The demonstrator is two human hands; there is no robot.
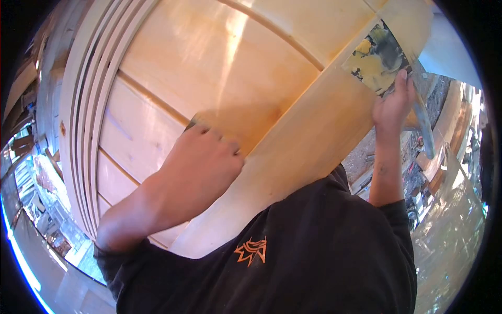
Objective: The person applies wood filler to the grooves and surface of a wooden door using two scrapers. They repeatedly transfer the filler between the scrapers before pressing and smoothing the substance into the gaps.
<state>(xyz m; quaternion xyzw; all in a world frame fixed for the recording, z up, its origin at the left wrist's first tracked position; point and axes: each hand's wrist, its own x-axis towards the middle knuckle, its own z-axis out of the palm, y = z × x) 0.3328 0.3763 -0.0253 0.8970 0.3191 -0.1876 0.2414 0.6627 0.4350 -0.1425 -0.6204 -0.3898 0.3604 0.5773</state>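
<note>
My left hand (pixel 201 162) is closed in a fist, knuckles up, against the pale wooden panel (pixel 172 47). A small dark edge of something shows at its fingers; the rest is hidden under the hand. At the upper right, my right hand (pixel 395 104) grips a flat plate (pixel 384 55) smeared with yellow and dark grey matter, the thumb on its near edge. This plate lies over or beside the panel's wide border board (pixel 314 131). Orange-brown lines run along the panel's joints, and the wood near my left hand is tinted yellow.
Several long parallel strips (pixel 97 104) stand along the panel's left side. A grey-blue bar (pixel 423 123) hangs down beside my right forearm. Wood pieces and debris (pixel 444 131) lie at the right, with more clutter (pixel 49 183) at the far left.
</note>
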